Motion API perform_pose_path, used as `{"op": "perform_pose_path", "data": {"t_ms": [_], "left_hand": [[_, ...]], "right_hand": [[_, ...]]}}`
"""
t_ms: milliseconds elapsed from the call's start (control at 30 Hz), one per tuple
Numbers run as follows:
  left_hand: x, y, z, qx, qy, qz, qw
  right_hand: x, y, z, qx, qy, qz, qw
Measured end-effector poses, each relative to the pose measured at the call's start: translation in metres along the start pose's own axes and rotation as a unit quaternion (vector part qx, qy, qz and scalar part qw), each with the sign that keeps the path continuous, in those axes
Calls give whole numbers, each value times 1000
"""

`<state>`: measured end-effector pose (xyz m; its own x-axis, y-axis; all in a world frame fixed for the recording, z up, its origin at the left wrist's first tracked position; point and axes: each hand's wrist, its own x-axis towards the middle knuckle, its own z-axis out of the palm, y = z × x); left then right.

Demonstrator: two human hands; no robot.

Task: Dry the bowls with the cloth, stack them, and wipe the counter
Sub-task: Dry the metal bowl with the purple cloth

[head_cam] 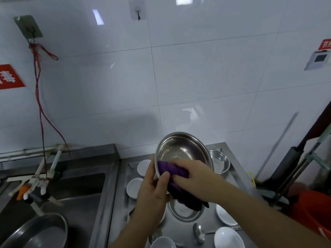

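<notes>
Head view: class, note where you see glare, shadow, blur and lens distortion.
Head view: glare patches shine on the white wall tiles; a soft grey shadow falls on the wall above the steel counter; the tap over the sink and the rods at right look smeared; tile lines bow, showing wide-angle distortion.

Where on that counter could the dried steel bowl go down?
Bare steel shows between the lower steel bowl and the spoon, and along the sink-side edge. White bowls crowd the rest.

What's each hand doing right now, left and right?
Left hand: grips the rim of the steel bowl, tilted up.
Right hand: holds the purple cloth against the bowl's rim.
</notes>
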<state>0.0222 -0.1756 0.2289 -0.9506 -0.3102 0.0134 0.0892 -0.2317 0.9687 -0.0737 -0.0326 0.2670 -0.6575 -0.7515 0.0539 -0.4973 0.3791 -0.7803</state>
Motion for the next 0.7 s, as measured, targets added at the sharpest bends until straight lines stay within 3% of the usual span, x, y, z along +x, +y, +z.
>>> {"op": "perform_pose_path", "data": {"t_ms": [100, 233, 367, 467, 567, 633, 700], "left_hand": [[0, -4, 7, -20, -4, -33, 999], [2, -10, 20, -46, 11, -27, 999], [12, -6, 30, -43, 34, -1, 999], [18, -1, 35, -45, 34, 3, 998], [24, 1, 35, -28, 44, -17, 998], [26, -2, 35, -19, 32, -36, 999], [24, -4, 39, -21, 20, -59, 998]], "right_hand": [[8, 11, -4, -102, 26, -57, 993], [24, 21, -14, -258, 92, -68, 959], [34, 21, -21, -315, 115, 73, 939], [28, 15, -26, -248, 66, 149, 955], [14, 10, -32, -52, 3, 163, 985], [7, 9, -30, 104, 3, 147, 984], [5, 14, -25, 151, 41, 77, 985]]}}
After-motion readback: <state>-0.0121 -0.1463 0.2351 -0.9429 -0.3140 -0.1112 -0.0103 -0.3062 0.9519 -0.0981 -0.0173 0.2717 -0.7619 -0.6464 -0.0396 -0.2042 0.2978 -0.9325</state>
